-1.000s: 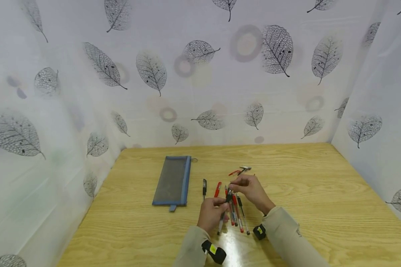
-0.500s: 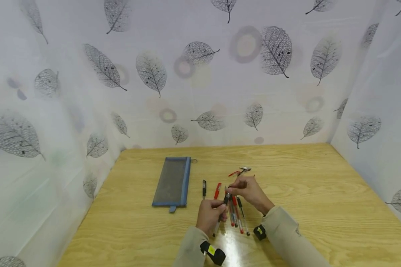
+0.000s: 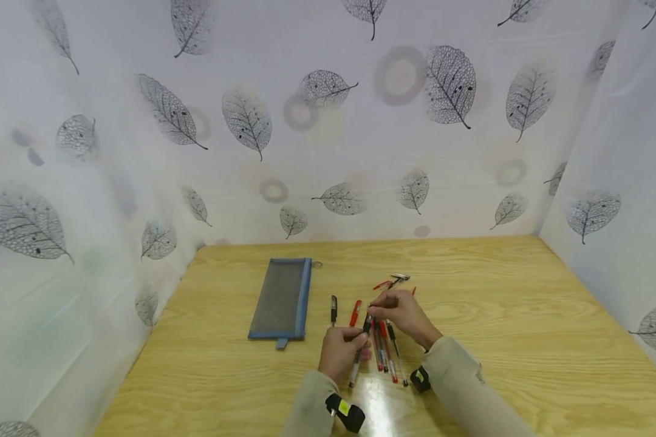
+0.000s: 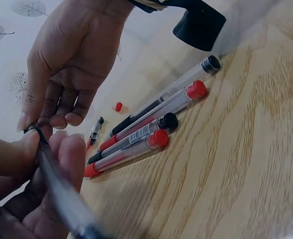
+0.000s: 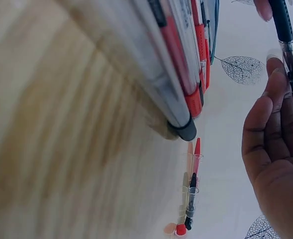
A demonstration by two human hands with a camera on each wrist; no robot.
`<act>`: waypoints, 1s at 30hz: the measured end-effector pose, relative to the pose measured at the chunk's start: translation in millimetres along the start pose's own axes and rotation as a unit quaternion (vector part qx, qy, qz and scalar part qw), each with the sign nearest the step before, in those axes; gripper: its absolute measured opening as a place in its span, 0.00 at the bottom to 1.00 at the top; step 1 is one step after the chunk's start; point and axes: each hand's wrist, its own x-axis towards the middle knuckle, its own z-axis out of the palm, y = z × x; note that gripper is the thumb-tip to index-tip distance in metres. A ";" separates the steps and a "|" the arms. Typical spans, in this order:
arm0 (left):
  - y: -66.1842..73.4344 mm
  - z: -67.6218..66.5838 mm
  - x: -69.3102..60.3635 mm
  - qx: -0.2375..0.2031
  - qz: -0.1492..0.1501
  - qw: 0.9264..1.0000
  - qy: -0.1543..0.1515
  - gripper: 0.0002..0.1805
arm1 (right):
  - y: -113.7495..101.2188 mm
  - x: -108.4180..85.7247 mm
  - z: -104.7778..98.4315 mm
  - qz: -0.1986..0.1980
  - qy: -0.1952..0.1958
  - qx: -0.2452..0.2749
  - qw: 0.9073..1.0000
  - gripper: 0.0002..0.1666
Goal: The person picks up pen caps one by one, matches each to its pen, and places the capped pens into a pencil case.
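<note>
A black pen with a clear barrel slants between the two hands. My left hand grips its barrel between thumb and fingers. At the pen's upper end, my right hand pinches the tip between thumb and fingertips. The right wrist view shows a clear and metallic section where those fingers meet the pen; whether it is a cap or the bare tip I cannot tell. Just right of the held pen, several red and black pens lie side by side on the table.
A blue-edged mesh pouch lies flat at the left on the wooden table. A black pen and a red pen lie between pouch and hands. Small red and black pen caps lie beyond the right hand. Leaf-patterned sheeting surrounds the table.
Both hands have shifted slightly left with the pen between them. The right hand has stayed at the pen's upper end. The pens on the table have not moved.
</note>
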 end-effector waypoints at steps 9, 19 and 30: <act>-0.3 -7.3 5.6 0.115 0.034 0.993 0.011 0.10 | -6.1 9.8 1.1 0.024 0.021 -0.073 0.997 0.12; -2.0 -9.8 7.5 0.199 0.051 0.978 0.032 0.11 | -7.8 28.7 1.7 0.059 -0.002 -0.134 0.989 0.06; -1.6 -9.5 8.0 0.268 0.060 0.959 0.072 0.07 | -7.1 43.5 2.9 0.051 -0.049 -0.199 0.977 0.05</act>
